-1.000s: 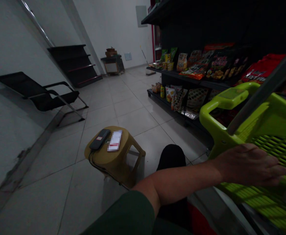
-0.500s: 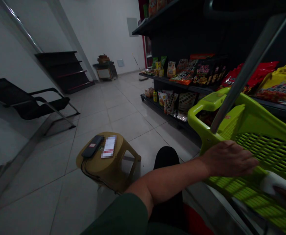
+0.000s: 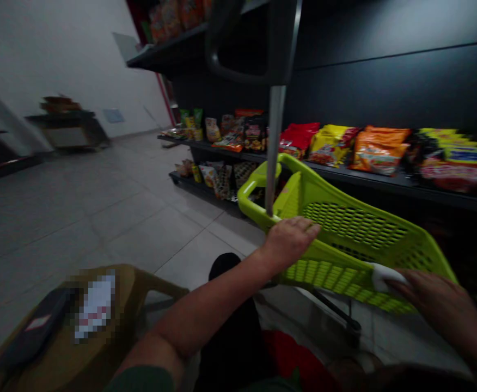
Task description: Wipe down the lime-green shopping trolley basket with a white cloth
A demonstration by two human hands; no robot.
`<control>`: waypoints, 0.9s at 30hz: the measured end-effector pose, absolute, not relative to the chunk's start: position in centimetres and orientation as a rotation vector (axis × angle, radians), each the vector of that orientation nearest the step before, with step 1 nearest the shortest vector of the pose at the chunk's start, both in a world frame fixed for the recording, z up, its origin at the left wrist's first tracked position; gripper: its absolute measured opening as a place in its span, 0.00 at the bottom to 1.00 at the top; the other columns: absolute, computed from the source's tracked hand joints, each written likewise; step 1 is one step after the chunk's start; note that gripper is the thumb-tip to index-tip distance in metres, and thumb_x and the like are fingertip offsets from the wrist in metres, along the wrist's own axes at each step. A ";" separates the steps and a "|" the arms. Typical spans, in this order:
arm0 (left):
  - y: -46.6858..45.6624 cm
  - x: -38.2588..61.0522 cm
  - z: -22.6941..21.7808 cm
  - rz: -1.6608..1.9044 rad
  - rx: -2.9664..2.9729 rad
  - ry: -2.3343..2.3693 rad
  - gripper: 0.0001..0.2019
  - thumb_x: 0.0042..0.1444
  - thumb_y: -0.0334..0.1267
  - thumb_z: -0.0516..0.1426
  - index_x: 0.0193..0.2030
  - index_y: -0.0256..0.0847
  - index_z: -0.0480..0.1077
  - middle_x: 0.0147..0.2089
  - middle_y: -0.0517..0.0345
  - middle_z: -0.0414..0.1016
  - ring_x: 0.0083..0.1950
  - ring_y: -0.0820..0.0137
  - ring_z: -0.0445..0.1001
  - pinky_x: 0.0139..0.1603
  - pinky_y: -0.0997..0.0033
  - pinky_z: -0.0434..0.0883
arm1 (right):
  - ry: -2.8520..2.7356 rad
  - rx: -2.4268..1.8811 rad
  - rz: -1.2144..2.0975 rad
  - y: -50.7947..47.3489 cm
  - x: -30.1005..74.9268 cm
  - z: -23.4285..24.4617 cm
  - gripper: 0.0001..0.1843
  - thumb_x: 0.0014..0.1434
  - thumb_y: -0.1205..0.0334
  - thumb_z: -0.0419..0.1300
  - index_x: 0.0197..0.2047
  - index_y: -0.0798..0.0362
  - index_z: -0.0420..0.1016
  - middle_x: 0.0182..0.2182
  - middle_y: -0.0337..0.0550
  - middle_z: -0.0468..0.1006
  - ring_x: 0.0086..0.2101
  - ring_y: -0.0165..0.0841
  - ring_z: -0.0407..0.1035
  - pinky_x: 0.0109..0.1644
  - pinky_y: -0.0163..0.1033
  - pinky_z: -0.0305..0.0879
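Observation:
A lime-green shopping cart basket [image 3: 356,209] with slotted sides stands in front of me. My left hand [image 3: 291,239] is closed over the near rim, close to the grey upright post [image 3: 276,147]. Further right along that same rim, my right hand [image 3: 434,296] presses a folded white cloth [image 3: 385,276] against the edge. Part of the cloth is hidden under the fingers. Below the basket, a cart leg with a wheel [image 3: 353,326] shows dimly.
Behind the cart, a dark shelf unit [image 3: 446,185] holds bagged snacks, such as orange packets [image 3: 379,149] and yellow packets [image 3: 332,144]. A tan plastic stool [image 3: 128,305] at lower left bears a phone [image 3: 38,326] and a paper [image 3: 95,307]. A cabinet [image 3: 67,130] stands at the far wall.
My view has swung right, bringing more of the cart, shelf and right hand into sight. The left hand stays on the rim; the cloth remains at the rim in the right hand.

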State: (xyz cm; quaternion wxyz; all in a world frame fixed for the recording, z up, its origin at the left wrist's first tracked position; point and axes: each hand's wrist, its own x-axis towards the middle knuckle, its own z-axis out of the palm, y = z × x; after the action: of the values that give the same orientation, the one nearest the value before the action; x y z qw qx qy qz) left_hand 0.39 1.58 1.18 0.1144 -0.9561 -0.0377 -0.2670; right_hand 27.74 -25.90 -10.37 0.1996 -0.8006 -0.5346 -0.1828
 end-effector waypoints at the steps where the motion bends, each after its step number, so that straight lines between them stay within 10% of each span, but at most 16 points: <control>1: 2.0 0.4 1.7 -0.797 -2.798 -0.090 0.14 0.69 0.37 0.53 0.58 0.42 0.70 0.57 0.52 0.77 0.57 0.64 0.73 0.56 0.63 0.66 | -1.482 -2.300 -0.449 -26.5 28.2 -10.2 0.37 0.62 0.25 0.39 0.34 0.40 0.80 0.33 0.68 0.80 0.31 0.43 0.76 0.35 0.52 0.62; 7: 4.2 1.7 2.2 -0.619 -2.709 -0.195 0.17 0.72 0.41 0.47 0.34 0.42 0.72 0.30 0.56 0.76 0.34 0.63 0.73 0.44 0.57 0.61 | -1.440 -2.515 -0.219 -23.7 24.6 -7.6 0.16 0.69 0.51 0.55 0.47 0.51 0.78 0.41 0.54 0.82 0.42 0.45 0.75 0.47 0.46 0.65; 17: 4.3 2.3 1.5 -0.651 -2.711 -0.138 0.18 0.73 0.41 0.44 0.34 0.43 0.69 0.31 0.58 0.74 0.36 0.64 0.71 0.46 0.59 0.58 | -1.560 -2.250 -0.380 -9.8 13.9 -4.8 0.19 0.71 0.50 0.55 0.60 0.49 0.69 0.43 0.45 0.79 0.44 0.39 0.70 0.47 0.42 0.61; 27: 5.4 2.5 1.0 -0.720 -2.657 -0.150 0.16 0.70 0.41 0.47 0.31 0.46 0.69 0.28 0.59 0.74 0.34 0.62 0.72 0.46 0.58 0.60 | -1.272 -2.569 -0.311 -28.3 25.6 -9.0 0.09 0.69 0.60 0.58 0.49 0.50 0.77 0.46 0.46 0.81 0.48 0.39 0.72 0.59 0.47 0.58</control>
State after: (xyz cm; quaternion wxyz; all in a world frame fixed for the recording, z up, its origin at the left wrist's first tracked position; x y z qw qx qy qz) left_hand 2.46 5.43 0.98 0.1912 -0.9460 -0.0533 -0.2564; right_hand 25.64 -28.29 -8.97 0.1285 -0.8836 -0.4374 -0.1071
